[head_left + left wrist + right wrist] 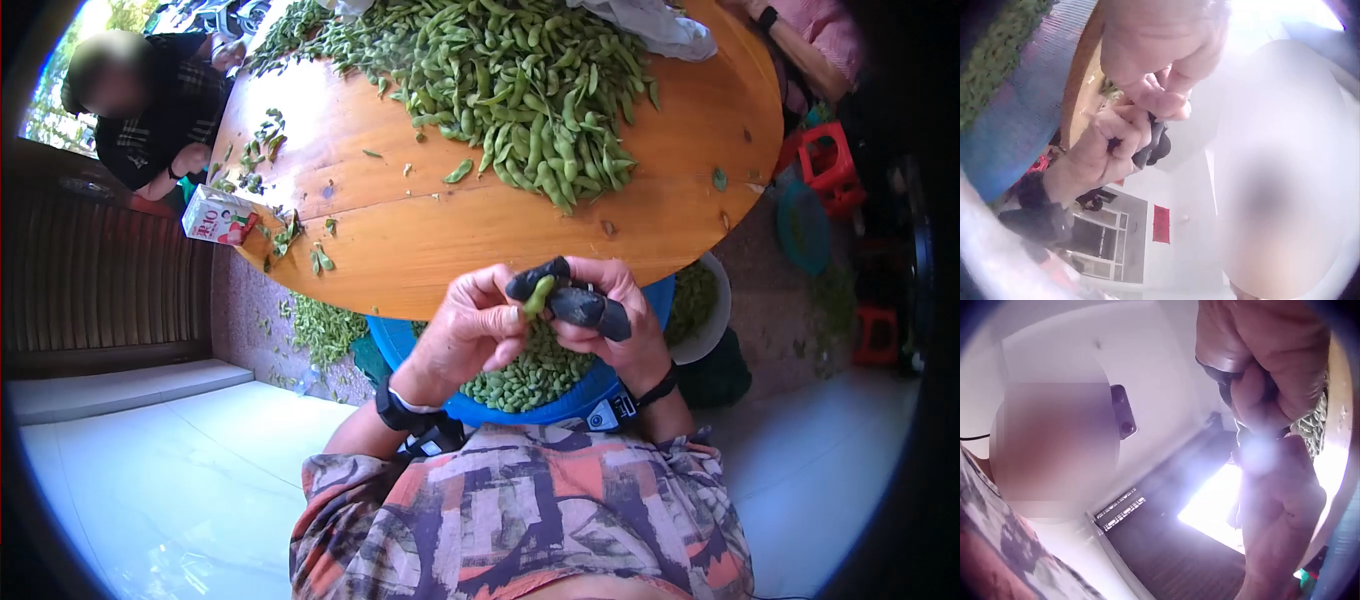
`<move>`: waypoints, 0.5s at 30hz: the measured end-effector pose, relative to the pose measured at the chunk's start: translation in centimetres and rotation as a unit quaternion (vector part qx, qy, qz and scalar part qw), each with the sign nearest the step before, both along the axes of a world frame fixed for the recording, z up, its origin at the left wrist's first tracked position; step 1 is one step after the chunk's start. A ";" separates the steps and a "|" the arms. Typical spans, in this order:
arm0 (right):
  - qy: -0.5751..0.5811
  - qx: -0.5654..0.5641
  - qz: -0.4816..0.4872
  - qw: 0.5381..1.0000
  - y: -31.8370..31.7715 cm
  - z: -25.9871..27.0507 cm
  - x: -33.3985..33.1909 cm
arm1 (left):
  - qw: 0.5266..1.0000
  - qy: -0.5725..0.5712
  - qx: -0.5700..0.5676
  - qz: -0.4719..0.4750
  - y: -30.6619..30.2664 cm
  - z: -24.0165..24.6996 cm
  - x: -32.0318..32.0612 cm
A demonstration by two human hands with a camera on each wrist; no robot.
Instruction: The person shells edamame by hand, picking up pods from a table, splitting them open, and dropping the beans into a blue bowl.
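A green soybean pod [539,296] is between my two hands, in front of the table's near edge. My left hand [468,325] pinches its lower end between thumb and fingertips. Black covers [588,309] sit on the thumb and a finger of my right hand [632,325], which grips the pod's other part. Both hands are over a blue basin [385,340] holding many shelled green beans [530,375]. In the left wrist view the right hand [1100,147] meets the left at the fingertips; the pod is hidden there.
A big heap of pods [540,100] covers the far part of the wooden table [350,200]. A carton [218,215] stands at its left edge. Pod litter [325,335] lies on the floor. A white bucket [715,310] is at right. Two other people sit around the table.
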State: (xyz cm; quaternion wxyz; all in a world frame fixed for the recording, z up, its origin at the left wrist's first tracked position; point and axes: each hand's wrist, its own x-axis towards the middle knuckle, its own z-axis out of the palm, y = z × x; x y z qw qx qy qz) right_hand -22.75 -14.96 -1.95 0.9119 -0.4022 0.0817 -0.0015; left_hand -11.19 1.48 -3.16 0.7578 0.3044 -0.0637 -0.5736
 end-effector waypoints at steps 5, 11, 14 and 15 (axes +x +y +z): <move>0.017 -0.258 -0.016 0.966 -0.1 1.4 -0.2 | 0.999 0.027 -0.022 -0.016 0.3 0.4 0.3; -0.048 -0.565 -0.106 0.816 1.6 2.5 0.5 | 0.913 -0.384 0.135 -0.002 -0.2 0.8 1.0; -0.057 -0.587 -0.116 0.799 2.1 2.9 0.5 | 0.872 -0.446 0.198 -0.030 -0.1 1.7 1.3; -0.062 -0.600 -0.117 0.789 2.0 2.7 0.4 | 0.873 -0.445 0.196 -0.028 0.0 2.2 1.3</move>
